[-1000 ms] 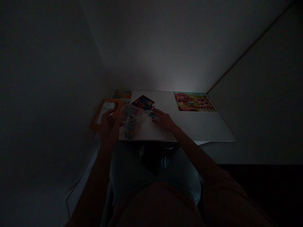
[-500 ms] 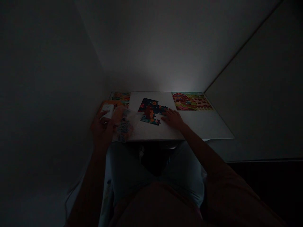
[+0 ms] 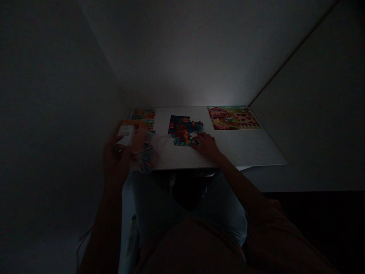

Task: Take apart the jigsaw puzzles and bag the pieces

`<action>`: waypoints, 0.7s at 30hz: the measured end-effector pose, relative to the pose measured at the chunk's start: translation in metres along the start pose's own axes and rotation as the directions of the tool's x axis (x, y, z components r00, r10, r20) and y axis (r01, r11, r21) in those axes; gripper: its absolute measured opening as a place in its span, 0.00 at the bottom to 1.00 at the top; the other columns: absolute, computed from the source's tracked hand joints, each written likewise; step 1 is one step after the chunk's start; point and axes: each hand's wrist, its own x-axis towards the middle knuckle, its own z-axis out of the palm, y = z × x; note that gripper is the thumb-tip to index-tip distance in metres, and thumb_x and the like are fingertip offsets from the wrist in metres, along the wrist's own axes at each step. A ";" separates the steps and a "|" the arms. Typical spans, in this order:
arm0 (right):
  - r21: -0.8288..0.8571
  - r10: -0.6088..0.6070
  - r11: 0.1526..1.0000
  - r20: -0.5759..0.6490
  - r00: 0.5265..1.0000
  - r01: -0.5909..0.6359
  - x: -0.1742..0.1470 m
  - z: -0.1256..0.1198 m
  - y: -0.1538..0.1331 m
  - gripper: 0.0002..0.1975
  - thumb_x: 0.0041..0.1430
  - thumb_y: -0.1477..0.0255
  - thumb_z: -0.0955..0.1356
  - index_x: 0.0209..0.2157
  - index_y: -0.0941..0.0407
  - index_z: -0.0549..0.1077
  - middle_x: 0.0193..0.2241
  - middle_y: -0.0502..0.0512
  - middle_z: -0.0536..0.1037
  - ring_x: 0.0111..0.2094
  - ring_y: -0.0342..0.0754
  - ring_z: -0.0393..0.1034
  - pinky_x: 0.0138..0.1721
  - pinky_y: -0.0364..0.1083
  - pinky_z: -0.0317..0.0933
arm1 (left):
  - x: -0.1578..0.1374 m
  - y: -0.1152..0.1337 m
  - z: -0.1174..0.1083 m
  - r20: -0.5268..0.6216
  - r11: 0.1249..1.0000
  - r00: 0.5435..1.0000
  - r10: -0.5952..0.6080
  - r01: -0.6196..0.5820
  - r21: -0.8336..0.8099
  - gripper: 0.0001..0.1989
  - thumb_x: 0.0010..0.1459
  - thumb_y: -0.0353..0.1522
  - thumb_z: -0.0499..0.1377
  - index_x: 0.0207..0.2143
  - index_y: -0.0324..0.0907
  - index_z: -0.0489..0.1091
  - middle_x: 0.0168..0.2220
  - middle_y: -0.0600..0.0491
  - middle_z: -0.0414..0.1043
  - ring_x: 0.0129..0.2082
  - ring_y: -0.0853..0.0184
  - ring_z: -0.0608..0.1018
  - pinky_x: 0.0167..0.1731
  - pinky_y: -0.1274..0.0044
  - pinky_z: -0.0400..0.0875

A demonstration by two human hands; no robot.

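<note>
A partly joined dark-blue jigsaw puzzle (image 3: 182, 131) lies on the white tabletop, with an uneven right edge and a gap at its lower right. My right hand (image 3: 208, 146) rests at that corner, its bent fingertips on a puzzle piece (image 3: 196, 142) that they partly hide. On the left, my left hand (image 3: 116, 158) is curled at the side of a clear plastic bag (image 3: 146, 154) with loose puzzle pieces inside, and it appears to grip the bag. Beside its fingers is a white label (image 3: 125, 134).
A farm picture puzzle (image 3: 232, 118) lies at the back right of the white table (image 3: 239, 146). Another colourful picture (image 3: 144, 113) and an orange sheet or box (image 3: 124, 123) are at the back left. Walls stand close behind and at both sides; the light is dim.
The joined puzzle has turned to lie straighter. My right hand has moved slightly down and left along its right edge, fingers drawn in. My left hand stays by the bag, shifted slightly left.
</note>
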 end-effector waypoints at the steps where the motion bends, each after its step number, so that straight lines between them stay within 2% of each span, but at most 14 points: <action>1: -0.007 0.011 1.000 -0.012 1.000 -0.011 0.003 -0.001 0.000 0.22 0.73 0.59 0.76 0.63 0.51 0.82 0.70 0.69 0.76 0.69 0.70 0.71 0.68 0.68 0.65 | -0.002 0.000 -0.003 -0.003 1.000 1.000 -0.003 0.003 0.013 0.24 0.59 0.35 0.72 0.57 0.48 0.75 0.34 0.60 0.74 0.29 0.69 0.80 0.30 0.76 0.81; 3: 0.002 -0.004 1.000 -0.018 1.000 0.005 0.012 -0.001 -0.010 0.23 0.73 0.59 0.76 0.64 0.53 0.81 0.70 0.71 0.76 0.69 0.71 0.71 0.67 0.68 0.65 | -0.004 -0.003 -0.008 -0.009 0.999 1.000 0.004 -0.003 0.038 0.25 0.60 0.33 0.71 0.60 0.45 0.75 0.36 0.59 0.75 0.32 0.69 0.81 0.34 0.76 0.82; 5: 0.054 -0.079 0.995 0.013 0.997 0.079 0.030 0.003 -0.035 0.25 0.74 0.57 0.75 0.65 0.53 0.79 0.69 0.70 0.77 0.70 0.70 0.71 0.68 0.67 0.65 | -0.006 -0.006 -0.013 -0.021 0.999 1.000 0.020 -0.020 0.039 0.26 0.60 0.32 0.71 0.60 0.44 0.75 0.35 0.59 0.76 0.33 0.69 0.81 0.36 0.77 0.82; 8: 0.125 -0.230 0.968 0.095 0.968 0.218 0.069 0.018 -0.091 0.23 0.77 0.60 0.74 0.67 0.52 0.78 0.70 0.68 0.76 0.71 0.66 0.71 0.71 0.65 0.63 | -0.007 -0.010 -0.019 -0.031 0.999 0.999 0.031 -0.030 0.018 0.26 0.59 0.33 0.72 0.60 0.44 0.76 0.33 0.59 0.78 0.32 0.68 0.82 0.36 0.76 0.81; 10: 0.122 -0.301 0.951 0.161 0.940 0.283 0.099 0.031 -0.130 0.28 0.75 0.65 0.75 0.72 0.53 0.75 0.71 0.68 0.75 0.72 0.64 0.71 0.70 0.62 0.65 | -0.007 -0.011 -0.021 -0.036 0.999 0.999 0.038 -0.038 0.007 0.26 0.58 0.35 0.73 0.58 0.45 0.77 0.31 0.60 0.77 0.30 0.67 0.82 0.33 0.76 0.80; 14: 0.108 -0.303 0.952 0.238 0.923 0.285 0.145 0.051 -0.184 0.29 0.76 0.61 0.74 0.73 0.51 0.74 0.70 0.69 0.74 0.67 0.64 0.75 0.66 0.59 0.70 | -0.009 -0.014 -0.024 -0.008 1.000 1.000 0.014 -0.014 -0.022 0.24 0.59 0.39 0.74 0.57 0.48 0.79 0.31 0.59 0.77 0.30 0.66 0.82 0.31 0.75 0.80; 17: 0.120 -0.284 0.957 0.224 0.932 0.262 0.154 0.056 -0.195 0.26 0.73 0.61 0.76 0.67 0.54 0.77 0.67 0.70 0.76 0.65 0.65 0.76 0.64 0.58 0.70 | -0.009 -0.018 -0.024 0.039 0.998 0.999 -0.017 0.019 -0.058 0.23 0.61 0.39 0.74 0.58 0.49 0.78 0.32 0.58 0.78 0.32 0.65 0.83 0.34 0.74 0.82; 21: 0.266 -0.178 0.958 0.260 0.949 0.107 0.143 0.051 -0.176 0.19 0.69 0.62 0.78 0.56 0.54 0.77 0.54 0.63 0.85 0.53 0.59 0.81 0.55 0.54 0.73 | -0.006 -0.020 -0.021 0.079 0.994 0.996 -0.033 0.041 -0.104 0.24 0.61 0.40 0.74 0.58 0.49 0.78 0.32 0.58 0.78 0.31 0.65 0.83 0.33 0.74 0.81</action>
